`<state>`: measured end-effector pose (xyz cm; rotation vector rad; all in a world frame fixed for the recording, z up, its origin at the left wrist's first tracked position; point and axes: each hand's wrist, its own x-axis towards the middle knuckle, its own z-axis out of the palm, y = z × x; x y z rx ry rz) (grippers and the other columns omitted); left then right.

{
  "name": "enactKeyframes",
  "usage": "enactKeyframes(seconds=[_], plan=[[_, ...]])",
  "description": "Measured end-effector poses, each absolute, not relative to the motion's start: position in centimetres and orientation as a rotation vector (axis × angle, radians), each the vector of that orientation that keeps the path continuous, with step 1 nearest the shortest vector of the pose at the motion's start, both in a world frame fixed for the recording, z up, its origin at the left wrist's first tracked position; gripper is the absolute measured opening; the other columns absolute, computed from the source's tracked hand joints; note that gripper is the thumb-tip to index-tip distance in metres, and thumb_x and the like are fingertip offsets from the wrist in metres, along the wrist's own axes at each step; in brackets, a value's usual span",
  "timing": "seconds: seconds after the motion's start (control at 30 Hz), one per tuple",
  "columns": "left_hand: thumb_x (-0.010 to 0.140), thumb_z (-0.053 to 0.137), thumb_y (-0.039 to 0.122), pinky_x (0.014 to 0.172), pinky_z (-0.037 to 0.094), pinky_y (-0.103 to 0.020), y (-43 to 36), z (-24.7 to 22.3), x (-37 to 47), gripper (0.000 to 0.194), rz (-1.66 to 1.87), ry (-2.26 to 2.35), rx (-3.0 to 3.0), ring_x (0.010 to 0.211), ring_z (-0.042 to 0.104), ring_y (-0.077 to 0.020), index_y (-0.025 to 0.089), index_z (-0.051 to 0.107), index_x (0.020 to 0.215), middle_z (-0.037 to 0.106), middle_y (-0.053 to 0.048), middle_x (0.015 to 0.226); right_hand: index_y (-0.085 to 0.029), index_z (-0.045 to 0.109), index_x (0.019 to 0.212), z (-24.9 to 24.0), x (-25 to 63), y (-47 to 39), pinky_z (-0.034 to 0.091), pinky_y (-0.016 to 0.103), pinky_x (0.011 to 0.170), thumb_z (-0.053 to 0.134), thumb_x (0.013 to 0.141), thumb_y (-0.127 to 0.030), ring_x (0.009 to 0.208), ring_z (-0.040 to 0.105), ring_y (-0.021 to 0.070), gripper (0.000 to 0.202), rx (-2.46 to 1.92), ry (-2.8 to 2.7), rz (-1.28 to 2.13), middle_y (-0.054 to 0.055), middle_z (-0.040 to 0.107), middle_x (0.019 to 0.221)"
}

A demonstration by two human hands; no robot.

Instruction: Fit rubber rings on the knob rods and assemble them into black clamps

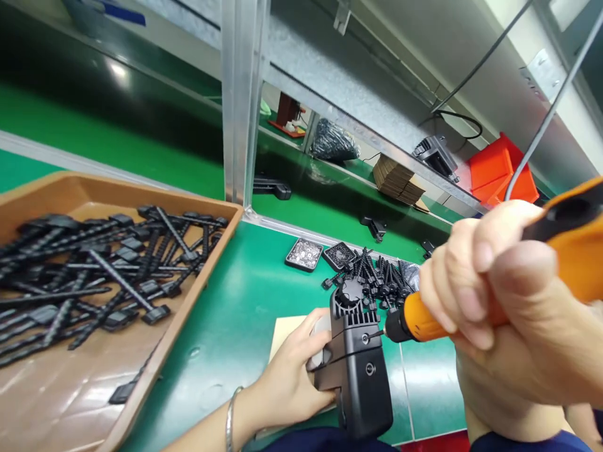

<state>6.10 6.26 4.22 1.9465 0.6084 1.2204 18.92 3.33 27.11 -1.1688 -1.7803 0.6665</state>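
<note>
My left hand (299, 370), a bracelet at its wrist, is closed around a black plastic housing (367, 402) with a vented, rounded top end. Two screw holes show on the housing's face. Wrapped around an orange electric screwdriver (428, 317) is my right hand (499, 282). The tool's thin bit reaches the upper screw hole, where a screw head (365, 339) seems to sit. Under my left hand lies a cream-coloured board or block (284, 328). Behind the housing, black screw-like plastic parts (377, 276) lie in a pile.
At left stands a brown tray (188, 333) of long black threaded rods. Small black boxes hold silvery pieces (304, 253) and dark screws (339, 255). A metal post (240, 107) rises from the green bench (226, 301). Red bins (499, 169) and cardboard (396, 177) are farther back.
</note>
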Motion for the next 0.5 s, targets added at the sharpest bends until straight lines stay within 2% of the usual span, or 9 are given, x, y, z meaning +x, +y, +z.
enactKeyframes(seconds=[0.07, 0.13, 0.23, 0.3, 0.4, 0.43, 0.5], plan=[[0.069, 0.069, 0.013, 0.086, 0.054, -0.038, 6.3, 4.0, 6.0, 0.039, 1.192, 0.666, 1.998, 0.103, 0.056, -0.0278, 0.020, 0.064, 0.107, 0.059, -0.010, 0.111, -0.026, 0.050, 0.066, 27.3, 18.8, 4.8, 0.029, 0.022, 0.032, 0.064, 0.089, -0.043, 0.031, 0.034, 0.0064, 0.032, -0.873, -1.609, 0.728, -0.008, 0.044, 0.046], [0.070, 0.069, 0.014, 0.088, 0.054, -0.040, 6.4, 3.6, 5.9, 0.038, 1.196, 0.713, 2.052, 0.106, 0.057, -0.0291, 0.021, 0.065, 0.107, 0.060, -0.011, 0.114, -0.024, 0.051, 0.066, 27.6, 19.4, 7.5, 0.035, 0.020, 0.036, 0.068, 0.085, -0.030, 0.035, 0.039, 0.0057, 0.026, -0.728, -1.508, 0.660, -0.009, 0.045, 0.048], [0.069, 0.072, 0.017, 0.092, 0.054, -0.046, 6.7, 2.7, 5.8, 0.044, 1.220, 0.757, 2.127, 0.114, 0.057, -0.0332, 0.021, 0.064, 0.112, 0.060, -0.014, 0.123, -0.022, 0.049, 0.072, 26.6, 21.6, 12.4, 0.045, 0.022, 0.047, 0.069, 0.079, -0.031, 0.046, 0.050, 0.0081, 0.023, -0.884, -1.425, 0.478, -0.008, 0.050, 0.058], [0.068, 0.076, 0.020, 0.096, 0.052, -0.050, 6.9, 2.1, 5.6, 0.052, 1.218, 0.787, 2.158, 0.118, 0.057, -0.0355, 0.022, 0.062, 0.117, 0.059, -0.015, 0.129, -0.021, 0.052, 0.085, 24.1, 23.5, 14.3, 0.053, 0.027, 0.064, 0.070, 0.075, -0.032, 0.062, 0.059, 0.0114, 0.024, -1.212, -1.441, 0.512, -0.005, 0.058, 0.072], [0.063, 0.083, 0.031, 0.099, 0.051, -0.052, 7.1, 1.7, 5.2, 0.065, 1.212, 0.787, 2.153, 0.121, 0.056, -0.0381, 0.024, 0.060, 0.123, 0.058, -0.016, 0.131, -0.018, 0.058, 0.093, 18.7, 25.8, 13.0, 0.053, 0.039, 0.084, 0.068, 0.069, -0.019, 0.088, 0.063, 0.0196, 0.026, -1.376, -1.505, 0.601, 0.004, 0.065, 0.094], [0.061, 0.085, 0.037, 0.099, 0.051, -0.051, 7.2, 1.7, 5.1, 0.071, 1.224, 0.753, 2.133, 0.121, 0.056, -0.0389, 0.024, 0.058, 0.125, 0.058, -0.016, 0.132, -0.018, 0.060, 0.094, 16.9, 26.3, 11.5, 0.052, 0.041, 0.086, 0.066, 0.070, -0.017, 0.092, 0.063, 0.0209, 0.024, -1.389, -1.550, 0.636, 0.005, 0.065, 0.097], [0.064, 0.079, 0.054, 0.099, 0.051, -0.050, 7.2, 1.5, 4.9, 0.074, 1.261, 0.642, 2.059, 0.123, 0.054, -0.0400, 0.024, 0.057, 0.129, 0.058, -0.016, 0.133, -0.020, 0.067, 0.093, 13.6, 26.7, 7.9, 0.055, 0.040, 0.081, 0.066, 0.069, -0.016, 0.088, 0.064, 0.0219, 0.025, -1.365, -1.692, 0.766, 0.005, 0.066, 0.096]])
